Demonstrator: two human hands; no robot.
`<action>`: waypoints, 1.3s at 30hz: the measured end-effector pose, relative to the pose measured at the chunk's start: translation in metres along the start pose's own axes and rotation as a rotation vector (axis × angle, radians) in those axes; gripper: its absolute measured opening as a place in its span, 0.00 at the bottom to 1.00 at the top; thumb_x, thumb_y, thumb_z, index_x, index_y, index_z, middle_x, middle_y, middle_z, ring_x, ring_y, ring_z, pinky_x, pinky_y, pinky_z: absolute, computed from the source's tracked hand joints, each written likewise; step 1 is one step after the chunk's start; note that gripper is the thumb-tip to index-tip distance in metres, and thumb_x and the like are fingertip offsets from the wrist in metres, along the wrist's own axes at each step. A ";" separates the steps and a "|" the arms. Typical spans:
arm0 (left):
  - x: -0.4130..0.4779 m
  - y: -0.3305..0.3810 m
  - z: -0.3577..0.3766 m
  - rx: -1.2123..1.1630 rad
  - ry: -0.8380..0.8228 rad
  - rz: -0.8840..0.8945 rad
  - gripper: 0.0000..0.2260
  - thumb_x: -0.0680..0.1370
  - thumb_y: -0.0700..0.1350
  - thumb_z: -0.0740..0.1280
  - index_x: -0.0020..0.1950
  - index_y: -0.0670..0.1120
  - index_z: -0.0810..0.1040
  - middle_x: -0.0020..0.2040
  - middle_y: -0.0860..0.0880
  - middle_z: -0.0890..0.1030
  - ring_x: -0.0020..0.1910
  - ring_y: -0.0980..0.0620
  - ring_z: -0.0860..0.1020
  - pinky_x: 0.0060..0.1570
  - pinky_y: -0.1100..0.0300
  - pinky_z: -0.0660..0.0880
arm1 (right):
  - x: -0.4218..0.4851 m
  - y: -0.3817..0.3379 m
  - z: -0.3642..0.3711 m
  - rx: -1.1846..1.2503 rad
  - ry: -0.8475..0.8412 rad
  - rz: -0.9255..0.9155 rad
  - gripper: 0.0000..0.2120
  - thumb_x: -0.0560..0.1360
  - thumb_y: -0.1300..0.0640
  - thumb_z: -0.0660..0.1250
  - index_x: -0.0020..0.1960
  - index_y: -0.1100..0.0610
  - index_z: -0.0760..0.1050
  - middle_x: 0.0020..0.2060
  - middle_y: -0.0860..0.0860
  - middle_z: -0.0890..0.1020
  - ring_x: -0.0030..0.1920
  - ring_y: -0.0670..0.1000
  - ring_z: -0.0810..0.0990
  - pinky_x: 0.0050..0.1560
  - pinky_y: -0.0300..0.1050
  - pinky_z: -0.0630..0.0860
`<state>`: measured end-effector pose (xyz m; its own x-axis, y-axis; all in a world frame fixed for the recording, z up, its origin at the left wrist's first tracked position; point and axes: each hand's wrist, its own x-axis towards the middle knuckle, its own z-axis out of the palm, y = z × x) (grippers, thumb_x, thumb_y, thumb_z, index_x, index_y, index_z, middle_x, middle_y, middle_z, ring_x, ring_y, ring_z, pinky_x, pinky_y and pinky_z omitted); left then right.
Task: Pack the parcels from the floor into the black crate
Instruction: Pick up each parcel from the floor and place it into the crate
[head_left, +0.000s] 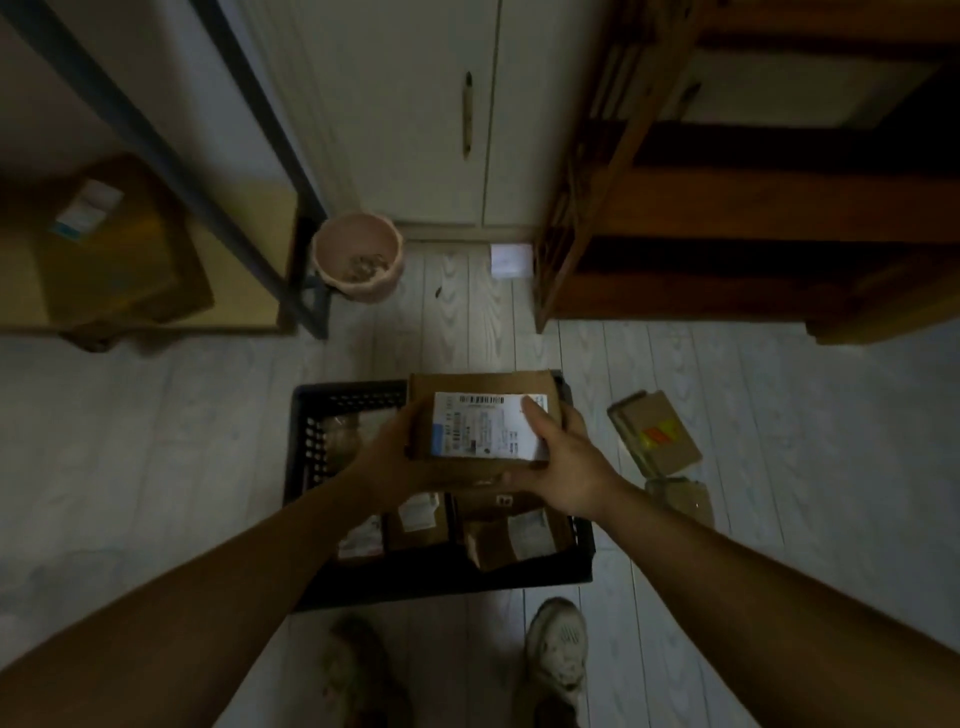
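I see left hand (396, 453), right hand (567, 463) gripping parcel (480, 385) by its sides over black crate (344, 387); stiff, probably light.

1. The pale plank floor (156, 441) carries the black crate (447, 577) at near centre.
2. Right of the crate lies a stickered parcel (660, 436), with a second parcel (685, 499) just nearer.
3. Far off stand a pink pot (358, 260) and a white slip (511, 260).

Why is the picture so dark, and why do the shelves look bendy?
Head view: the room is dim, so only the white label on the held parcel stands out; head view again, the wide-angle lens makes the wooden shelf lean at the edge; the shoes look smeared and soft.
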<state>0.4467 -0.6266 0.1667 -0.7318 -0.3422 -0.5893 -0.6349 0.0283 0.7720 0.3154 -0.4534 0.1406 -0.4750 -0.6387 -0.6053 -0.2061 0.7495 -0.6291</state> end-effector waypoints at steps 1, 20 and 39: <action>0.018 -0.018 0.010 -0.004 0.002 -0.022 0.31 0.70 0.31 0.71 0.64 0.54 0.63 0.49 0.63 0.71 0.43 0.68 0.76 0.38 0.73 0.76 | 0.014 0.017 0.006 -0.018 -0.016 0.017 0.49 0.71 0.50 0.73 0.78 0.46 0.42 0.76 0.51 0.45 0.74 0.54 0.56 0.70 0.36 0.55; 0.156 -0.215 0.120 0.298 0.038 -0.264 0.44 0.75 0.43 0.69 0.76 0.60 0.39 0.73 0.43 0.59 0.69 0.38 0.66 0.62 0.45 0.73 | 0.122 0.172 0.129 -0.521 0.021 0.160 0.33 0.81 0.44 0.53 0.78 0.54 0.42 0.75 0.65 0.40 0.75 0.65 0.43 0.74 0.60 0.47; 0.009 -0.025 0.050 0.636 -0.065 -0.179 0.33 0.78 0.46 0.66 0.77 0.46 0.52 0.77 0.44 0.55 0.75 0.45 0.56 0.70 0.55 0.56 | -0.009 0.070 -0.002 -0.313 -0.128 0.272 0.35 0.78 0.37 0.54 0.78 0.49 0.45 0.78 0.56 0.43 0.77 0.59 0.46 0.76 0.55 0.49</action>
<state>0.4434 -0.5831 0.1298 -0.6020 -0.3367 -0.7240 -0.7562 0.5316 0.3816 0.3038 -0.3951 0.1031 -0.4415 -0.4126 -0.7968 -0.3469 0.8975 -0.2725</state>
